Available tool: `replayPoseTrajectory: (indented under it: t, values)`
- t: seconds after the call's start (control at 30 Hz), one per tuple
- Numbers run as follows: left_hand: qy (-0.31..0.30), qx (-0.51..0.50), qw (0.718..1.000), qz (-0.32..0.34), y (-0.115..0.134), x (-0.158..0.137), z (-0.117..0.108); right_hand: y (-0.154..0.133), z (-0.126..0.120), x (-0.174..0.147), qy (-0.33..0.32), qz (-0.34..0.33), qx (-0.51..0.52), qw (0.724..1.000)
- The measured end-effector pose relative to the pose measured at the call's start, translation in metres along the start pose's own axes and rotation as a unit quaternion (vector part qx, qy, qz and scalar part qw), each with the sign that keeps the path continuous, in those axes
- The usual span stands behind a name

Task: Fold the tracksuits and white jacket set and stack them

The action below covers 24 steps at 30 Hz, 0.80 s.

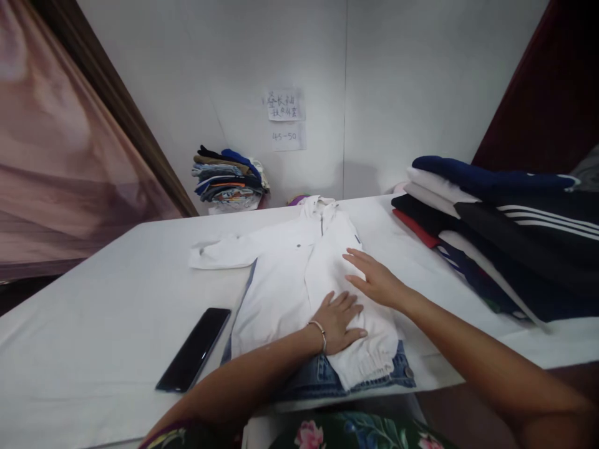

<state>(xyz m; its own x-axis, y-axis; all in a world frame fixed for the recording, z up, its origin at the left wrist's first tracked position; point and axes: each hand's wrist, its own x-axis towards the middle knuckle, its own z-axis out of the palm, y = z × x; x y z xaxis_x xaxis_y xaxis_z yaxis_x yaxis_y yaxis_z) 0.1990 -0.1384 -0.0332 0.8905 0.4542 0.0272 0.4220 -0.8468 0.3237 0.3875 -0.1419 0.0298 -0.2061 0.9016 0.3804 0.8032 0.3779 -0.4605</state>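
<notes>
At the centre of the head view, I have the white jacket [281, 299] laid out, collar toward the back, on a white-covered table [107, 312]. One sleeve stretches out toward the left of the frame; the other lies folded down the front, its gathered cuff past the hem. Beneath the jacket I see a blue denim garment [304, 380], showing along the left side and the bottom, with a metal button at its lower right corner.

My left hand [343, 321], with a bracelet [321, 335] at the wrist, rests palm down on the folded sleeve, fingers spread wide. My right hand [377, 277] is above the jacket's right side, fingers extended and apart; I cannot tell whether its fingertips touch the cloth.

The denim's bottom edge lies close to the table's front edge. To the left, white tabletop runs between the jacket and a glossy black phone [194, 349] lying at a slant. At right, a strip of tabletop separates the jacket from a large pile of folded clothes [510, 231], navy, white, black and red, with white stripes on one piece. A smaller folded stack [229, 178] sits at the back edge, left of centre, below handwritten papers [286, 118] on the smooth pale wall [402, 81]. Satiny pink fabric [70, 168] drapes at upper left.
</notes>
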Motion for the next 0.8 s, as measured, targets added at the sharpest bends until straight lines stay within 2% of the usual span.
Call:
replayPoseTrajectory:
  t: [0.07,0.17,0.27,0.43,0.57,0.63,0.67,0.73,0.8]
  values:
    - [0.005,-0.008,1.000,-0.006,-0.002,-0.001,0.001,0.012,0.013,0.035,-0.008,-0.001,-0.019,1.000]
    - [0.012,-0.026,1.000,-0.011,-0.002,-0.003,-0.002,0.033,0.032,0.082,0.007,0.034,-0.057,0.998]
    - [0.011,-0.047,0.999,-0.008,0.000,-0.005,-0.005,0.057,0.054,0.111,0.004,0.087,-0.114,0.990]
    - [0.016,-0.078,0.997,-0.013,0.002,-0.004,0.006,0.106,0.100,0.113,-0.101,0.147,-0.204,0.963]
    - [-0.002,-0.123,0.992,-0.002,-0.010,0.007,0.008,0.129,0.121,0.103,-0.078,0.120,-0.251,0.957]
    - [0.038,-0.146,0.988,-0.013,-0.033,0.012,-0.011,0.133,0.123,0.101,-0.075,0.110,-0.263,0.955]
    - [0.085,-0.148,0.985,-0.040,-0.051,0.012,-0.025,0.134,0.123,0.101,-0.075,0.107,-0.266,0.955]
    - [0.196,-0.106,0.961,-0.167,-0.098,0.003,-0.063,0.135,0.123,0.101,-0.074,0.105,-0.266,0.955]
    - [0.283,-0.031,0.902,-0.326,-0.154,-0.018,-0.104,0.137,0.124,0.102,-0.074,0.107,-0.262,0.956]
